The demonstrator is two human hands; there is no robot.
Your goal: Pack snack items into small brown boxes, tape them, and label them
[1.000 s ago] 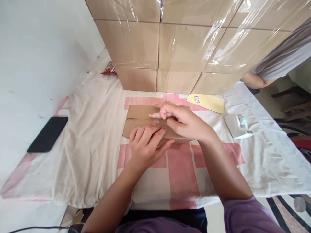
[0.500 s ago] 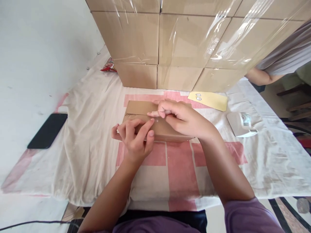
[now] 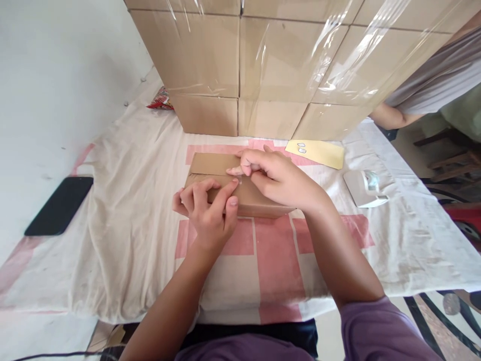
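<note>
Our left hand (image 3: 210, 215) and right hand (image 3: 276, 173), both loosely open, rest on a closed cardboard box (image 3: 259, 200), which lies on the cloth-covered desk (image 3: 229, 288) between a black smartphone (image 3: 59, 206) and a white tape dispenser (image 3: 356, 194).

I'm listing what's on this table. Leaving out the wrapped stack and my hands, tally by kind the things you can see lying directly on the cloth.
Small cardboard box: 1
Black phone: 1
Yellow sheet: 1
White dispenser: 1
Red packet: 1
Total: 5

No txt, lbls, brands, nos. or signs legible in this view.
</note>
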